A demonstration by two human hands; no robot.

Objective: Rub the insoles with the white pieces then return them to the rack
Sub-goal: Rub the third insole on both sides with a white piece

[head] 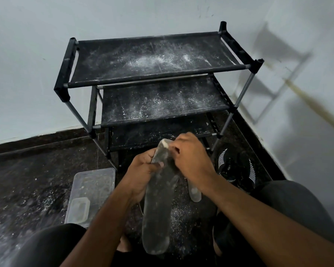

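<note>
A long dark grey insole, dusted with white, stands on end between my knees. My left hand grips its upper part from the left. My right hand pinches a small white piece and presses it against the insole's top end. A second insole lies on the floor under my right forearm, partly hidden. The black three-shelf rack stands against the wall just beyond my hands, its shelves speckled with white powder.
A clear plastic box with a smaller tub inside sits on the dark floor at the left. A black shoe with white stripes lies at the right by the rack's leg. White powder is scattered on the floor. Walls close in behind and right.
</note>
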